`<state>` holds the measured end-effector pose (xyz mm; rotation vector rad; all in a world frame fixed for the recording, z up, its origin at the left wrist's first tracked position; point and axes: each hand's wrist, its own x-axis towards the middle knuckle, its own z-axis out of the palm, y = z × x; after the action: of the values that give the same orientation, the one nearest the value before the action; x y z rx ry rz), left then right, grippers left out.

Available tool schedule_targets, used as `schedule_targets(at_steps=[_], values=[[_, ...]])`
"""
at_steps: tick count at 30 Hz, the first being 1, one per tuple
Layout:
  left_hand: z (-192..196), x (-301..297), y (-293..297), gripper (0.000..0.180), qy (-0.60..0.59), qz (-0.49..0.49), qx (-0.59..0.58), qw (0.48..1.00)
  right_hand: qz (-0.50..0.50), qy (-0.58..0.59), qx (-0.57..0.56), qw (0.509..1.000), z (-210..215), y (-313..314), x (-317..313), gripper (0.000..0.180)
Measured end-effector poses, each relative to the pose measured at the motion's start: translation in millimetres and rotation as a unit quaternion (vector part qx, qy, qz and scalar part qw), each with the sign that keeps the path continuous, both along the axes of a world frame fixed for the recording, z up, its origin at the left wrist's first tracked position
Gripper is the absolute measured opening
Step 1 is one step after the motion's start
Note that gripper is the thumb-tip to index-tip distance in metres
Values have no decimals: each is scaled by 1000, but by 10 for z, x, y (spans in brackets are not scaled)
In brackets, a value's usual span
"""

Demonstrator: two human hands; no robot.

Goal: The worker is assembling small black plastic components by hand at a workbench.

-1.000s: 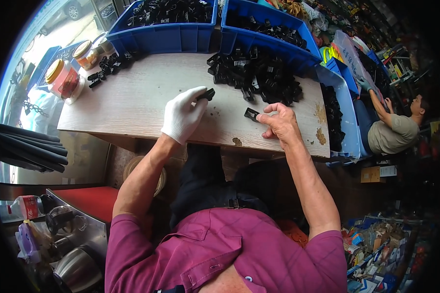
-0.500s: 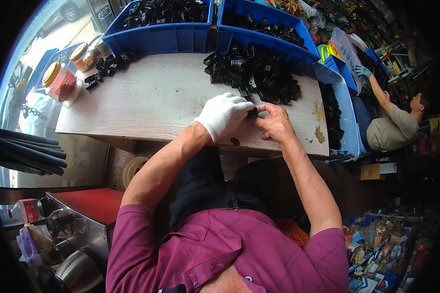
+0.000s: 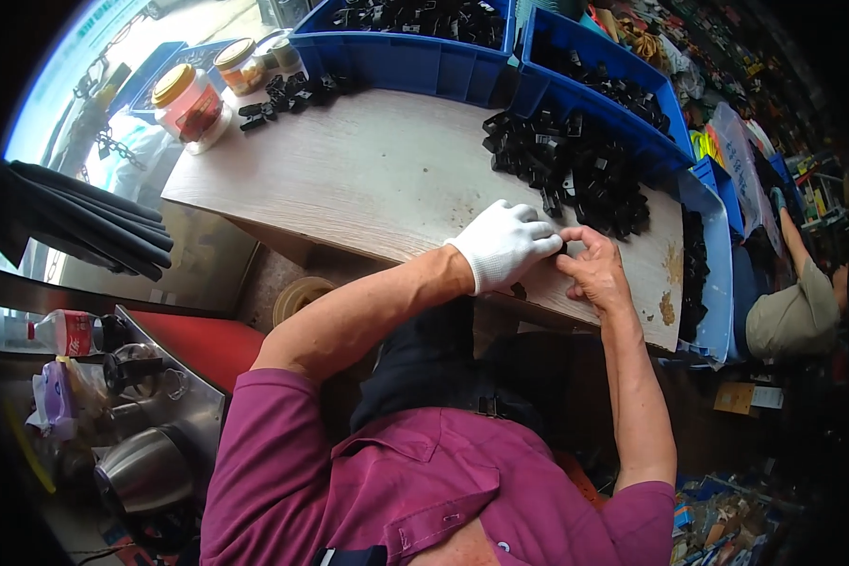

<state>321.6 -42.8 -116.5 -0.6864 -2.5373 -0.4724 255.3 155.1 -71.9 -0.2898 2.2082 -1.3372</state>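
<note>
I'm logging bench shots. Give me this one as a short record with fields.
Left hand: white-gloved, fingertips at a dark piece, mostly hidden
Right hand: bare, fingers at the same piece
Table: pale, worn patches at right
Main heap: black parts, before the right blue bin
Jars: left end
Co-worker: far right, partly in view

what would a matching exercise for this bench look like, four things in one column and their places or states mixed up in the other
Things
1. left hand
2. large heap of black parts
3. right hand
4. jars with yellowish lids

Places and states
A. bare
B. by the left end of the table
C. covered in white
D. piled on the right part of the table

Right pairs: 1-C, 2-D, 3-A, 4-B
</note>
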Motion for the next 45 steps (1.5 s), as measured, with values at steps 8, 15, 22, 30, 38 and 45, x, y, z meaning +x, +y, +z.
schedule_targets(at_steps=[8,15,22,30,38,45], values=[[142,197,-193,39,83,75,198,974,2,20,26,999,-11,-54,22,27],[71,157,-2408,47,200,501,-8,842,-64,6,-92,994,-119,29,51,28],[-194,133,-2922,28,91,493,-37,865,-88,0,-106,990,-125,42,94,31],[-181,261,-2470,33,109,363,-3,925,-98,-2,-138,986,-117,72,83,34],[-199,412,-2237,25,92,411,-37,906,-123,-38,-201,971,-52,394,-11,35],[-124,361,-1895,21,47,344,14,938,-321,38,-188,927,64,1070,-516,29]])
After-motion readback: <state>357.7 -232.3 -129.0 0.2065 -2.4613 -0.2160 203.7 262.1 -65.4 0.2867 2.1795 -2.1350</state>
